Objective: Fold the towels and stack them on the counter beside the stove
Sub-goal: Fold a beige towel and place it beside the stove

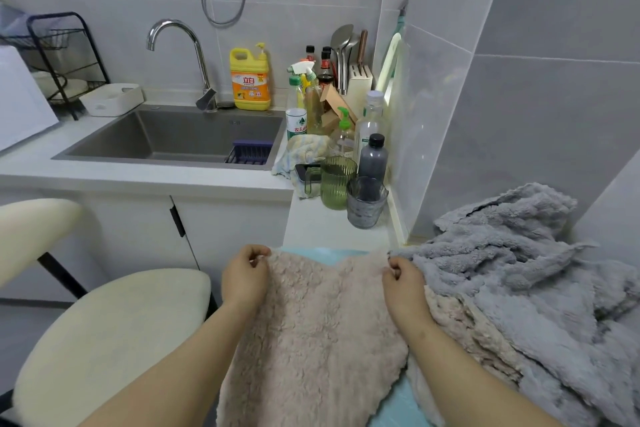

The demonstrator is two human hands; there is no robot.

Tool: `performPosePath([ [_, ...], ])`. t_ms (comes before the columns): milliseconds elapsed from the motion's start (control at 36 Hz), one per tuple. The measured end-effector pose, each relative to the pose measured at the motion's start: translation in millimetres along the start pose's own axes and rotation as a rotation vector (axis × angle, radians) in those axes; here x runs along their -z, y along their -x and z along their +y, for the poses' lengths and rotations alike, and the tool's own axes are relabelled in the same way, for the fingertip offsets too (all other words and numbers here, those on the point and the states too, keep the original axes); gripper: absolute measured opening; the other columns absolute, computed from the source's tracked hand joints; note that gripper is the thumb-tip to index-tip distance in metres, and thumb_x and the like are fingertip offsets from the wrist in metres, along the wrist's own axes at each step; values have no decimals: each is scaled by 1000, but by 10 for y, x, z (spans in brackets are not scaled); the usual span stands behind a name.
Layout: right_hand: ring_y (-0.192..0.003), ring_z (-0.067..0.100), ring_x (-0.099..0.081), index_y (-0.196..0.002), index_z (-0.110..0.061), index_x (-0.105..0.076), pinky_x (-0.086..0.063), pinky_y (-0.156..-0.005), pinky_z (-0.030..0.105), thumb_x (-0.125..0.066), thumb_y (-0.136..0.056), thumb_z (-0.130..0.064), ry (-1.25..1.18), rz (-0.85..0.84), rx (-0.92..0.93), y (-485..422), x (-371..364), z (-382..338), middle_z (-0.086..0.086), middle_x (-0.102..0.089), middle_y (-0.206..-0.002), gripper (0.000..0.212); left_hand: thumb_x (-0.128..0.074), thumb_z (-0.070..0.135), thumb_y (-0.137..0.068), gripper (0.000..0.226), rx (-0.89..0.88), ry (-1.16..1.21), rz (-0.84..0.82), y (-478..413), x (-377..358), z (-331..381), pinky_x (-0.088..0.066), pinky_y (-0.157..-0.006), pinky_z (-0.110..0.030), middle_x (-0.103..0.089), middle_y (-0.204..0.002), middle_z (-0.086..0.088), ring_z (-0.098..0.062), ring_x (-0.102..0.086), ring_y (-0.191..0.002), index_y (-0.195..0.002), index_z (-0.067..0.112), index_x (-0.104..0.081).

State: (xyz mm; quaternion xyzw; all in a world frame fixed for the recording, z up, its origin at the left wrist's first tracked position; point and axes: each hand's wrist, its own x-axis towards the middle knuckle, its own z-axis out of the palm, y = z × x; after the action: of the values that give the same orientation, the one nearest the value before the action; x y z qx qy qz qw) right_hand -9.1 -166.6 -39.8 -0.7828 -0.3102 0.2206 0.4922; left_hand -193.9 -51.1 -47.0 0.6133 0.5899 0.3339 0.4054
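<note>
A fluffy beige towel (311,329) lies spread in front of me over a light blue surface (325,253). My left hand (246,279) pinches its far left corner, and my right hand (403,282) pinches its far right corner. To the right, a heap of crumpled grey towels (519,274) rests against the tiled wall, with another beige towel (467,333) partly under it. No stove is in view.
The white counter (325,222) ahead carries a green ribbed cup (336,182), a grey glass (366,201), bottles and a dishcloth (304,152). The sink (173,139) with its tap lies to the left. A cream chair (104,333) stands at my lower left.
</note>
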Motion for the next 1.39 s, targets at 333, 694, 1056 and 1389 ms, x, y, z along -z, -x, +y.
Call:
performPosePath([
  [333, -113, 16, -48, -115, -19, -59, -38, -94, 26, -49, -89, -13, 435, -192, 222, 492, -146, 77, 2, -60, -115, 28, -46, 30, -95, 30, -470, -757, -308, 482, -104, -160, -31, -99, -29, -37, -142, 5, -18, -28, -133, -124, 32, -53],
  [694, -128, 11, -36, -135, -32, -43, -29, -107, 23, -48, -83, -13, 528, -574, 257, 1155, 105, 358, -13, -41, -140, 55, -44, 32, -94, 32, -625, -752, -496, 1088, 173, -487, -34, -95, -21, -48, -130, 11, -12, -44, -116, -123, 28, -56],
  [1056, -140, 7, -16, -79, -48, -41, -13, -109, 21, -47, -59, -29, 522, -752, 236, 1420, 298, 458, -13, -30, -147, 28, -10, 100, -28, 130, -480, -811, -861, 1417, 289, -499, 2, -117, -42, -12, -156, 12, -14, 6, -146, -137, 36, -36],
  [1389, -143, 4, -4, -93, -52, -39, -6, -116, 26, -61, -74, -23, 622, -751, 308, 1537, 372, 492, -17, -18, -152, 42, -58, 51, -84, 59, -605, -934, -768, 1393, 269, -535, -12, -118, -39, -21, -153, 10, -19, -6, -146, -137, 33, -40],
])
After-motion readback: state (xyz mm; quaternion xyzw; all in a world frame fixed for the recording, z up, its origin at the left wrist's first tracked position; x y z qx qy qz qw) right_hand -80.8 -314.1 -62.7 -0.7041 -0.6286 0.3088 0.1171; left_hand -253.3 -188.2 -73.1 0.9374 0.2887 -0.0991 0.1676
